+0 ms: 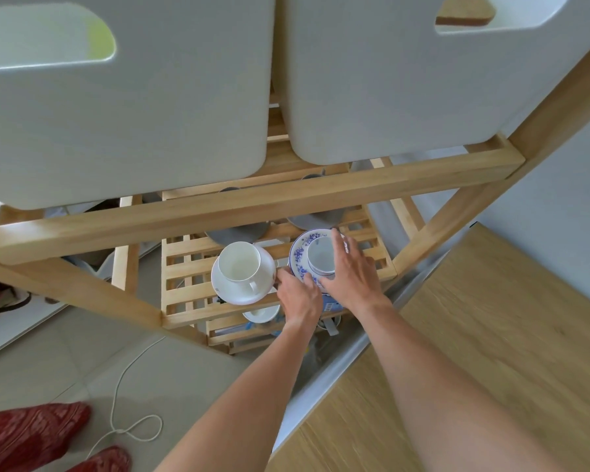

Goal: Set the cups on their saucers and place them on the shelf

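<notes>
On the slatted wooden shelf (181,267) a plain white cup (239,262) stands on a white saucer (225,291) at the left. Beside it on the right, a white cup (321,255) sits on a blue-patterned saucer (298,253). My left hand (298,294) grips the near edge of the blue saucer, fingers curled under its rim. My right hand (351,270) rests over the right side of that cup and saucer, fingers spread along the cup's wall. Part of the blue saucer is hidden under both hands.
Two large white bins (133,114) fill the shelf above, close over the cups. Grey dishes (239,233) lie at the back of the cup shelf. A lower shelf holds a small white dish (261,315). A wooden tabletop (474,335) is at right; a white cord (130,427) lies on the floor.
</notes>
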Available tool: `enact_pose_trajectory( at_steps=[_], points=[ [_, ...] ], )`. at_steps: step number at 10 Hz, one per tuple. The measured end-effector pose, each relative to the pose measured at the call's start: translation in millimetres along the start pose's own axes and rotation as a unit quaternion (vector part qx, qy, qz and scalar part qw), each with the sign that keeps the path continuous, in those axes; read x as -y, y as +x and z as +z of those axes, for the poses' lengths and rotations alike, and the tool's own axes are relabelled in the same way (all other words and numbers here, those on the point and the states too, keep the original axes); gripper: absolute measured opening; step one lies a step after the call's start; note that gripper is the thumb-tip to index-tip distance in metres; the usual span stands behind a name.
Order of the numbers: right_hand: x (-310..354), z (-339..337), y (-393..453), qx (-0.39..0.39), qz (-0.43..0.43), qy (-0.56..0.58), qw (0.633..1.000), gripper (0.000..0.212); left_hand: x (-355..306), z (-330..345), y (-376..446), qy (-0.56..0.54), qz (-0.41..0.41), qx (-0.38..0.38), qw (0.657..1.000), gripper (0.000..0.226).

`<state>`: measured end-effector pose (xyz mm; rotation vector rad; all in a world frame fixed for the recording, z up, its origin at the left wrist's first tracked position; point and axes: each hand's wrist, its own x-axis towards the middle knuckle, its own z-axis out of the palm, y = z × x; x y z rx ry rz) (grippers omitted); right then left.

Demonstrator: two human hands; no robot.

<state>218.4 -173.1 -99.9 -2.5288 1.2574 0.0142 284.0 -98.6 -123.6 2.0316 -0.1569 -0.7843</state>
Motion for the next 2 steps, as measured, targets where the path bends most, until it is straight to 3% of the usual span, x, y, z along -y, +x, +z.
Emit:
enact_pose_trajectory(
  at_steps=[2],
  points=[
    [-0.3,7.8,-15.5,-0.055,0.054,0.005,0.997,0.106,14.2,-10.6,-24.9,0.003,0.052,-0.004,0.999,0.041]
  ],
)
